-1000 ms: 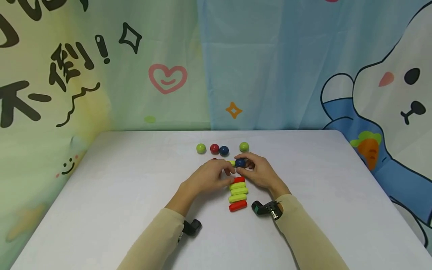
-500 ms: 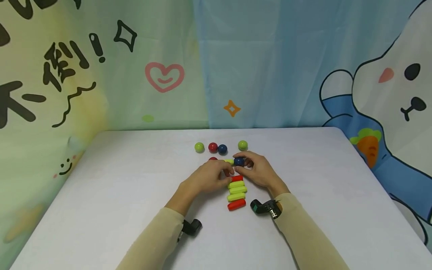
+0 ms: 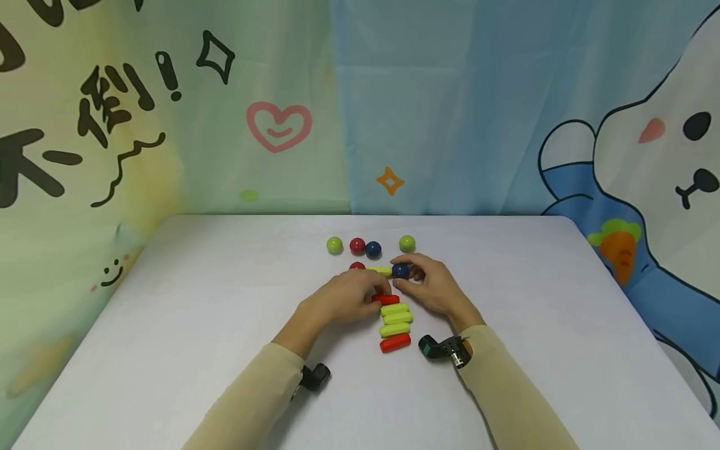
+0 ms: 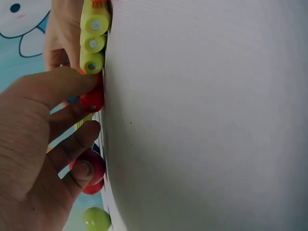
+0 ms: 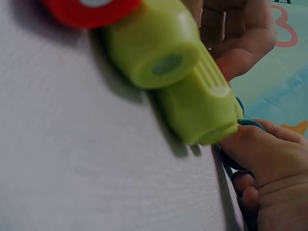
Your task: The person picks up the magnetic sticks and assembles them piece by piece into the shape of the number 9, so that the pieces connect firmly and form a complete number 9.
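My left hand pinches a short red magnetic rod between thumb and finger; in the left wrist view the rod's metal-tipped end shows just below the thumb. My right hand holds a dark blue ball between thumb and fingers. A yellow-green rod lies from that ball leftward to a red ball, partly hidden behind the left hand. Below the hands, several yellow-green rods lie side by side, with another red rod nearest me.
Along the back of the white table sit a green ball, a red ball touching a blue ball, and another green ball. A printed curtain hangs behind the table's far edge.
The red rod has slid left out of line with the row, in my left hand's fingers. More of the yellow-green rod shows. The right hand stays on the blue ball.
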Demonstrator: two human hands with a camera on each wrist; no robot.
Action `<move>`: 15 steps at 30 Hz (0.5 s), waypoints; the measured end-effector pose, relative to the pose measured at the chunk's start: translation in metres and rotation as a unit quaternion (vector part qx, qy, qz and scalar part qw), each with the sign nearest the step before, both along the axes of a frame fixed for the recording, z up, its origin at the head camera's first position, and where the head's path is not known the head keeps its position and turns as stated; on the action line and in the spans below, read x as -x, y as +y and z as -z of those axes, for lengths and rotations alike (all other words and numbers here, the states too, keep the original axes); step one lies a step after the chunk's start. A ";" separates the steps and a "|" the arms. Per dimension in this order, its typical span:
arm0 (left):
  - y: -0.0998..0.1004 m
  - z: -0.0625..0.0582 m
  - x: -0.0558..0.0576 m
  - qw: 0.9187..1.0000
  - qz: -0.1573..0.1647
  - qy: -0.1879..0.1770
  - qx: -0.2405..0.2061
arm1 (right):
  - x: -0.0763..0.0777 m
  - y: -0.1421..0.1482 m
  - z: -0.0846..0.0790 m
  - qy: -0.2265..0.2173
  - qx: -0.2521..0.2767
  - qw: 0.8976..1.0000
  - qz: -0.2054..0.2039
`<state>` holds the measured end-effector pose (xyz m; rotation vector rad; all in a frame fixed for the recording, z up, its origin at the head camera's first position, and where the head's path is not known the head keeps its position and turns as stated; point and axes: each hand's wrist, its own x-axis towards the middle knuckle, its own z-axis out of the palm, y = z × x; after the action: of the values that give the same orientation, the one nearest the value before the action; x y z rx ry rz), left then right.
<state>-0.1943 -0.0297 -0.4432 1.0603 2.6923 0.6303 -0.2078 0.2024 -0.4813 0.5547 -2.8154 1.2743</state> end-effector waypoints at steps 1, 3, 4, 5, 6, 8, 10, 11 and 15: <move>0.000 0.000 0.000 1.000 -0.003 0.001 0.006 | 0.000 0.000 0.000 0.000 0.002 1.000 -0.001; 0.001 -0.001 -0.001 1.000 -0.010 0.003 0.015 | 0.000 0.000 0.000 0.000 0.006 1.000 -0.004; 0.001 -0.001 -0.001 1.000 -0.013 0.005 0.019 | 0.000 0.000 0.000 0.001 0.006 1.000 -0.004; 0.000 -0.001 -0.001 1.000 -0.016 0.006 0.021 | 0.000 0.000 0.000 0.002 0.006 1.000 -0.003; 0.000 -0.001 -0.001 1.000 -0.018 0.009 0.024 | 0.000 0.000 0.000 0.003 0.006 1.000 -0.001; -0.001 -0.002 -0.002 0.999 -0.023 0.013 0.032 | 0.000 0.000 0.001 0.004 0.004 1.000 0.001; -0.003 -0.002 -0.003 0.998 -0.030 0.017 0.046 | 0.000 0.000 0.001 0.005 0.003 1.000 0.001; -0.004 -0.003 -0.004 0.998 -0.034 0.018 0.054 | 0.000 0.000 0.001 0.005 0.003 1.000 0.001; -0.010 -0.006 -0.006 0.996 -0.053 0.020 0.069 | 0.000 -0.001 0.000 0.006 0.001 1.000 0.001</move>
<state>-0.1880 -0.0399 -0.4375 0.9090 2.7946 0.4353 -0.2077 0.2017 -0.4817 0.5580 -2.8038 1.2692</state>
